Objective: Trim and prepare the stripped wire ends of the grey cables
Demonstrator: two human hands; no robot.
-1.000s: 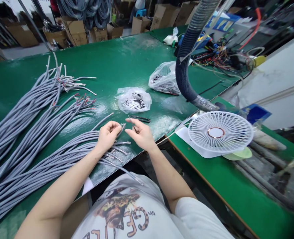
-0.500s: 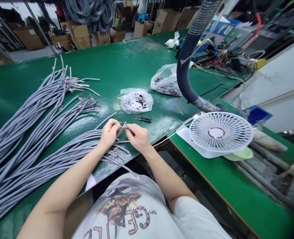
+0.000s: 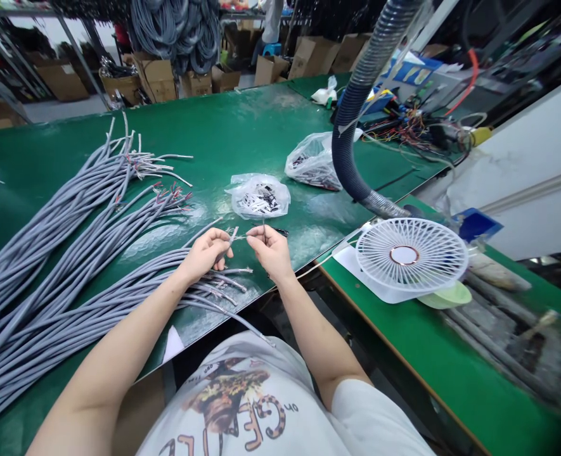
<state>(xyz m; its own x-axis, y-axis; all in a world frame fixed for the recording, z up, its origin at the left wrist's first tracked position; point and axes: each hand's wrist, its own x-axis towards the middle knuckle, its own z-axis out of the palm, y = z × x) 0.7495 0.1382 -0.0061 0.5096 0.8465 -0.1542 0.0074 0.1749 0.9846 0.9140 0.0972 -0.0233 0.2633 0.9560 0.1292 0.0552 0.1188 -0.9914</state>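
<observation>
1. Grey loose cable [image 3: 243,323] crosses the near edge of the green table [image 3: 242,126] and ends against the shirt [image 3: 242,405]. Nearest snag point, I'd say.
2. Near bundle [image 3: 132,291] comes in from the left; its stripped ends lie just nearer than the hands.
3. Left hand [image 3: 208,250]: pinching one cable end [image 3: 234,234], raised in front of the body, past the bundle's tips. Right hand [image 3: 271,250]: thumb and fingers gripping a slim dark item [image 3: 264,225], tip up; a thin strand [image 3: 241,238] bridges the two hands. I can't tell what the item is, or exactly how the right fingers meet the strand.
4. My read: strands of that cable end are being separated, not done yet. Next move calls for a firm left pinch, light right pull, item clear of the strand.
5. Snips [image 3: 284,232] sit just behind the right hand, mostly hidden. Small bag [image 3: 261,199] of black and white pieces is just beyond, so forward room is tight.
6. Right side: dark gap before the side bench [image 3: 380,342]; drops there look lost. Fan [image 3: 413,256] stands on the bench, well apart from the hands.
7. Farther: second bag [image 3: 309,168], hose [image 3: 344,139] hanging beside it. Best open room I see: bare tabletop behind both bags.
</observation>
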